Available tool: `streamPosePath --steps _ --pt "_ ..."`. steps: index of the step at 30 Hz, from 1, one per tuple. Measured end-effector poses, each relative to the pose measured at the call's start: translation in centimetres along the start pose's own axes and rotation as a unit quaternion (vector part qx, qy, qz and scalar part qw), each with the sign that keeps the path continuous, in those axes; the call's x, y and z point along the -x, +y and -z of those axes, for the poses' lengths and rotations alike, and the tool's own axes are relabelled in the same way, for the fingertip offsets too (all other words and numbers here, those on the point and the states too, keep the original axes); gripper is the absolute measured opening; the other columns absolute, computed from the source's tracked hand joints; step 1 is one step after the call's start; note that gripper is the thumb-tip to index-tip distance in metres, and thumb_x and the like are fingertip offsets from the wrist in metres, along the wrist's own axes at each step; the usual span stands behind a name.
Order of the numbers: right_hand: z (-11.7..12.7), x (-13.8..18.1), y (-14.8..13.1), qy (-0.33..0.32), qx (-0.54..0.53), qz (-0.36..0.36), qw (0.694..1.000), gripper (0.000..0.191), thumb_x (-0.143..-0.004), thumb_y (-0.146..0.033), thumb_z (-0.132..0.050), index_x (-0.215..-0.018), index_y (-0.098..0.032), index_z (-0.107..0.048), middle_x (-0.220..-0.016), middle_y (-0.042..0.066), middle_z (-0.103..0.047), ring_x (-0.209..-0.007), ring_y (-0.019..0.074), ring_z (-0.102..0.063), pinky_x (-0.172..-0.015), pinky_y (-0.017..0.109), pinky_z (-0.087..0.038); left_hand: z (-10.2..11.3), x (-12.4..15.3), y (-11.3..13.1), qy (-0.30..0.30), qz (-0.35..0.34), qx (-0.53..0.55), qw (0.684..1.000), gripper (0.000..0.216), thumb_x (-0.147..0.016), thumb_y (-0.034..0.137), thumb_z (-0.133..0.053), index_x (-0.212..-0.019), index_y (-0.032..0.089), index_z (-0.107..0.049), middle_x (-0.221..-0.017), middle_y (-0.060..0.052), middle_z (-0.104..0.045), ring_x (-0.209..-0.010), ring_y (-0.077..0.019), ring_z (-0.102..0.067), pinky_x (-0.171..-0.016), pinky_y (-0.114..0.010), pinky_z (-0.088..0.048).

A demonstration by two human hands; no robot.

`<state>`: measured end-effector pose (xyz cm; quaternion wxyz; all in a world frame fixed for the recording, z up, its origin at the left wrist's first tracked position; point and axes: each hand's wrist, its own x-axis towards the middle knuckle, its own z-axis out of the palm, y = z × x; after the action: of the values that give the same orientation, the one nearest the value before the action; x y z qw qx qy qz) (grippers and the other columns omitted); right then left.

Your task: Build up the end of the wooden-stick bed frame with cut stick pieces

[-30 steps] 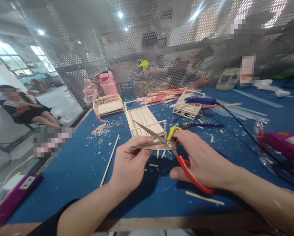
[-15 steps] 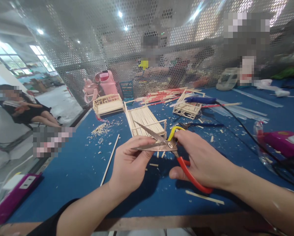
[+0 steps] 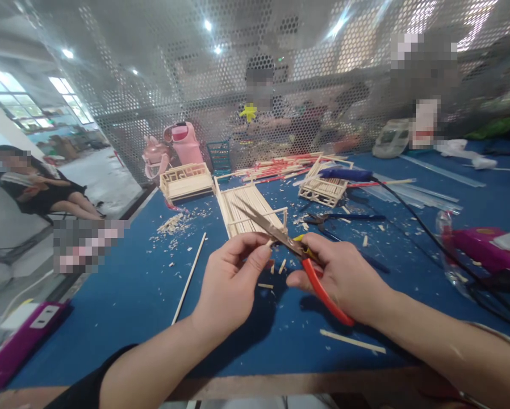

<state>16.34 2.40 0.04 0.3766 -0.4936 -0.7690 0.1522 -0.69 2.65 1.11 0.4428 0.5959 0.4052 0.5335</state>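
Note:
My right hand grips scissors with one red and one yellow handle, blades closed and pointing up-left. My left hand is pinched shut at the blades, thumb and fingertips pressed on a small wooden piece I can barely make out. Both hands hover over the blue table. Just behind them lies a long model frame of pale sticks.
A loose thin stick lies left of my hand, another near the front edge. Two smaller stick models, a blue glue gun with black cable, pliers, pink bottle, purple tool. People sit beyond the mesh screen.
The scissor blades, spread apart a second ago, have closed, and the scissors tilted upward. My left hand's pinch stays at the blades.

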Motion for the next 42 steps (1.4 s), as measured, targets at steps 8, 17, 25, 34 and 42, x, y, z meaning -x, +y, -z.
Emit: streamPosePath --steps 8,17,25,34,42 --pt "0.3 -0.4 -0.2 0.030 -0.183 -0.072 0.980 0.039 -0.071 -0.058 -0.057 -0.062 -0.022 -0.045 -0.054 -0.003 -0.047 -0.049 0.0109 -0.042 -0.045 0.023 -0.037 -0.5 -0.1 0.0 -0.032 0.086 0.098 0.991 0.014 -0.070 0.027 -0.072 -0.076 0.017 -0.065 -0.067 0.001 -0.065 -0.063 -0.0096 -0.058 -0.060 -0.019 -0.049" --pt "-0.3 -0.6 0.3 -0.020 -0.362 -0.108 0.926 0.016 -0.067 -0.028 -0.062 -0.067 -0.021 -0.047 -0.058 -0.004 -0.052 -0.053 0.0111 -0.051 -0.052 0.025 -0.043 -0.8 0.1 -0.9 -0.067 0.041 0.013 0.997 0.013 -0.072 0.027 -0.068 -0.079 0.017 -0.063 -0.075 -0.001 -0.061 -0.065 -0.0109 -0.055 -0.057 -0.021 -0.044" --pt "0.3 -1.0 0.0 0.043 -0.273 -0.117 0.954 0.007 -0.065 -0.020 -0.055 -0.066 -0.021 -0.047 -0.057 -0.006 -0.046 -0.049 0.0097 -0.044 -0.049 0.025 -0.040 0.3 -0.4 -1.0 -0.027 0.086 -0.079 0.993 0.035 -0.087 0.031 -0.041 -0.054 0.019 -0.039 -0.048 0.006 -0.034 -0.043 -0.0074 -0.032 -0.040 -0.019 -0.026" --pt "-0.2 0.0 0.0 -0.021 -0.201 -0.060 0.978 0.008 -0.066 -0.016 -0.055 -0.066 -0.020 -0.049 -0.059 -0.004 -0.054 -0.052 0.0099 -0.050 -0.049 0.021 -0.041 -0.1 0.1 -0.7 -0.197 -0.038 -0.249 0.947 0.025 -0.086 0.026 -0.049 -0.081 0.017 -0.071 -0.072 -0.002 -0.070 -0.067 -0.0140 -0.060 -0.063 -0.023 -0.045" --pt "0.4 -0.2 0.0 -0.031 -0.173 -0.089 0.980 0.025 -0.073 -0.040 -0.060 -0.072 -0.021 -0.044 -0.059 -0.005 -0.045 -0.052 0.0103 -0.042 -0.047 0.023 -0.037 0.0 -0.2 0.1 -0.032 0.032 -0.088 0.995 0.018 -0.075 0.030 -0.064 -0.073 0.016 -0.073 -0.057 -0.001 -0.064 -0.050 -0.0100 -0.050 -0.048 -0.020 -0.041"
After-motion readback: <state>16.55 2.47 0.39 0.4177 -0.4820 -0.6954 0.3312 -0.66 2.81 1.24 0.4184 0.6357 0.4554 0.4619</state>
